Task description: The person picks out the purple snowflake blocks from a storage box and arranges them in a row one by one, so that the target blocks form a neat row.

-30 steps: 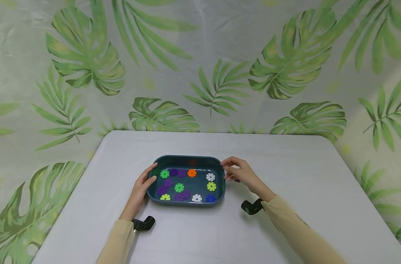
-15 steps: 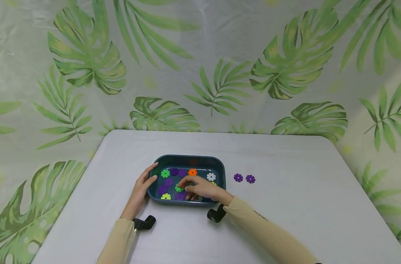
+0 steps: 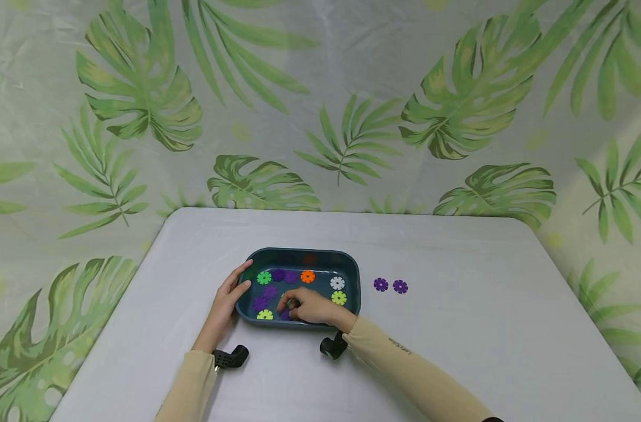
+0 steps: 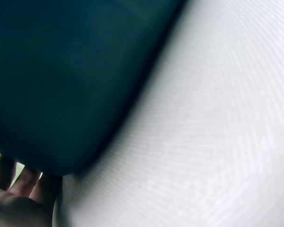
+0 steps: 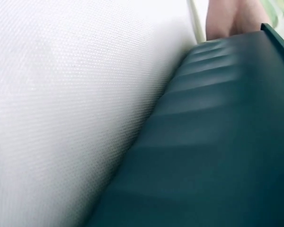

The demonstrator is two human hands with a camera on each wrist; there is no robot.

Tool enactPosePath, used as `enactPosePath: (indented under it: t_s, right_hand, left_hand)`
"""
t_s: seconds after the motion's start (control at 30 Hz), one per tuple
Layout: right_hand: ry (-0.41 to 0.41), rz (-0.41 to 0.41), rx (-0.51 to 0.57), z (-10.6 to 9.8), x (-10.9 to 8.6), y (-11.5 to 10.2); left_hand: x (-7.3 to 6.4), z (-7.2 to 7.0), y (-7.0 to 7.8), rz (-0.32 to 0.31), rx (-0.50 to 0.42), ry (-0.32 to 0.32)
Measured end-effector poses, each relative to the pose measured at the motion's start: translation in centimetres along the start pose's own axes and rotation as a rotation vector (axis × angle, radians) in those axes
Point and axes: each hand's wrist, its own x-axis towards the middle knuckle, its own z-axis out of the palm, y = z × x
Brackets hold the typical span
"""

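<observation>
A dark teal tray (image 3: pixel 301 324) stands on the table with several notched plastic discs spread over its floor. My left hand (image 3: pixel 227 299) holds the tray's left end, thumb over the rim and fingers along the outer wall. The left wrist view shows its fingers (image 4: pixel 26 182) against the tray's side. Over the front middle of the tray is my right hand (image 3: pixel 312 306), its curled fingertips pinching a purple disc (image 3: pixel 286 315). A green disc behind that hand is mostly hidden. The right wrist view shows just the tray's outer wall (image 5: pixel 189 142) and part of the left hand.
Two purple discs (image 3: pixel 390 285) lie side by side on the table, right of the tray. Inside the tray, an orange disc (image 3: pixel 307 276), a white disc (image 3: pixel 337 283) and a yellow disc (image 3: pixel 339 298) lie around the right hand. A leaf-patterned backdrop (image 3: pixel 346 140) hangs behind the white table (image 3: pixel 457 258).
My right hand has left the two purple discs beside the tray, moved left into the tray and lowered its fingertips onto a purple disc. My left hand stays on the tray.
</observation>
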Motion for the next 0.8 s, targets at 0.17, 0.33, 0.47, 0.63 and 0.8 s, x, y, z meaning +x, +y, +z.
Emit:
enactPosePath:
  t_s: [0.17,0.33,0.47,0.63,0.8]
  right_hand:
    - [0.033,0.036,0.063,-0.1,-0.1,0.0]
    - [0.069,0.032,0.158,-0.9,-0.6,0.0]
    - [0.094,-0.013,0.219,-2.1,-1.3,0.0]
    - [0.139,-0.062,0.288,-4.6,-3.0,0.1]
    - [0.219,-0.025,0.318,-7.5,-5.2,1.3]
  left_hand:
    - [0.0,0.1,0.1,0.001,0.0,0.0]
    - [-0.1,0.1,0.1,-0.002,0.005,-0.001]
    - [-0.1,0.1,0.1,-0.005,0.009,0.001]
    - [-0.2,0.2,0.6,-0.022,-0.004,0.001]
    - [-1.0,0.6,2.1,-0.031,0.018,-0.009]
